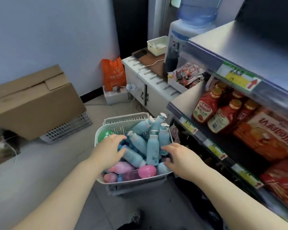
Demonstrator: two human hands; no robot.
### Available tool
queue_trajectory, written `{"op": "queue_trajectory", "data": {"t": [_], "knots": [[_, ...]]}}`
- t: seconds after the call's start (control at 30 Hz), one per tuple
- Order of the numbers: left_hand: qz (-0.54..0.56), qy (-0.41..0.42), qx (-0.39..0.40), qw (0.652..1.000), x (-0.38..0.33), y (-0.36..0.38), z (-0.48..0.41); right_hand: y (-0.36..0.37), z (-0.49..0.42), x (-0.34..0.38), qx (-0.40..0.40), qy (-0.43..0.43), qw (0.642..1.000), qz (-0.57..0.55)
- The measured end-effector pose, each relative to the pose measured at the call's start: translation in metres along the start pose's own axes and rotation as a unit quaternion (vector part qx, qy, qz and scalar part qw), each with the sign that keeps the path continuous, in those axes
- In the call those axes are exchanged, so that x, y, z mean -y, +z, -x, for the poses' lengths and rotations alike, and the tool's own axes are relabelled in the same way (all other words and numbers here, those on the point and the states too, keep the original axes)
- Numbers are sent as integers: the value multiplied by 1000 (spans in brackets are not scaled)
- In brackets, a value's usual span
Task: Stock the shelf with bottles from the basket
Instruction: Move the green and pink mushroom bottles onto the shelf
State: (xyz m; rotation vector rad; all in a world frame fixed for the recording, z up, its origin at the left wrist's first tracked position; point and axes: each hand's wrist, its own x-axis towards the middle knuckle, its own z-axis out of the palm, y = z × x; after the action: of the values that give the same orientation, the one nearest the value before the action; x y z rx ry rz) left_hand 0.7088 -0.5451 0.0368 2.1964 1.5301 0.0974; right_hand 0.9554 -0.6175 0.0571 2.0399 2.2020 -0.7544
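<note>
Left grip lies released, fingers loose over the blue bottles. Right grip dips inside the basket by its right wall; grasping or not, I cannot tell. The basket stands on the floor beside the shelf.

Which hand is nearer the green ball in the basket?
Left. The left hand reaches in right beside the green ball; the right hand is over the opposite side of the basket.
</note>
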Motion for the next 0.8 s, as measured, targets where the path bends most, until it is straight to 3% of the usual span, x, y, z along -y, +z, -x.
{"op": "queue_trajectory", "data": {"t": [0.3, 0.6, 0.8], "knots": [[-7, -69, 98, 993, 85, 30, 8, 72, -63, 26, 123, 79, 989, -32], [-12, -91, 100, 991, 110, 36, -21, 103, -96, 30, 242, 123, 962, -35], [-34, -123, 119, 985, 114, 41, -76, 123, -101, 29, 244, 160, 955, -49]]}}
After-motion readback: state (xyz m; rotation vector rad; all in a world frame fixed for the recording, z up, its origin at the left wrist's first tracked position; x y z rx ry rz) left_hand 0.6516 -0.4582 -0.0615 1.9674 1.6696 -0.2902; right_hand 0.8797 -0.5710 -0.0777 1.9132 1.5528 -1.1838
